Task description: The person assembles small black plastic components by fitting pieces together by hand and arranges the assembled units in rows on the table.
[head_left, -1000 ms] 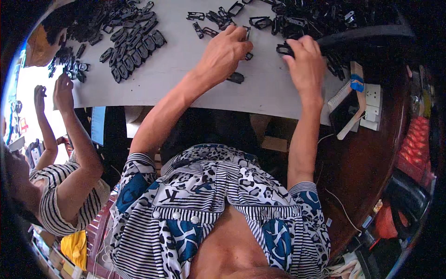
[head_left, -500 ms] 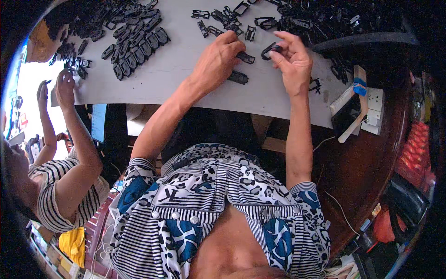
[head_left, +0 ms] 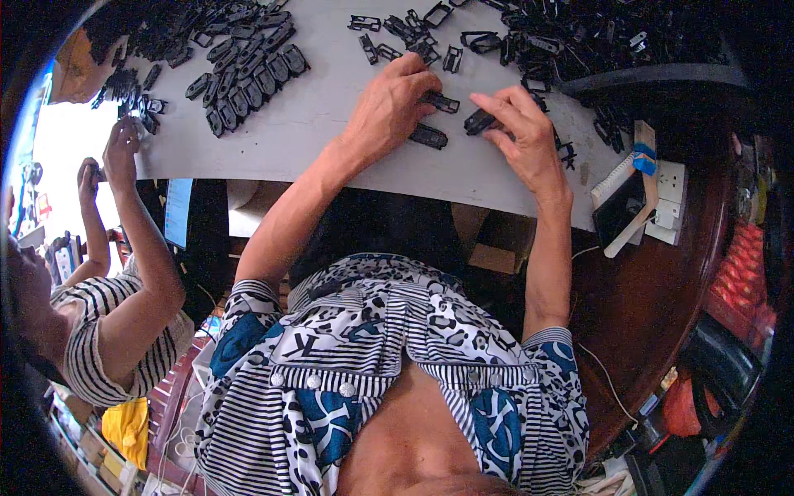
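Right grip: the right hand (head_left: 523,136) pinches a small black plastic part (head_left: 480,122) between thumb and fingertips, just above the white table (head_left: 314,124).
Left grip: the left hand (head_left: 389,107) rests palm down, its fingertips on a second black piece (head_left: 438,102); whether it actually clasps the piece I cannot tell.
Hidden: the fingers cover most of both parts, so their shape is hard to make out.
Axis: the pinched part lies long-ways left to right, its free end pointing towards the left hand.
Nearby: a third black piece (head_left: 428,136) lies flat on the table just beside the left hand.
Change: half a second ago the right hand held its part farther up the table; it is now lower, close to the left hand.
Around: a row of black parts (head_left: 248,78) lies at the left, a loose heap (head_left: 579,37) at the upper right; a neighbour's hand (head_left: 122,149) works at the table's left edge.
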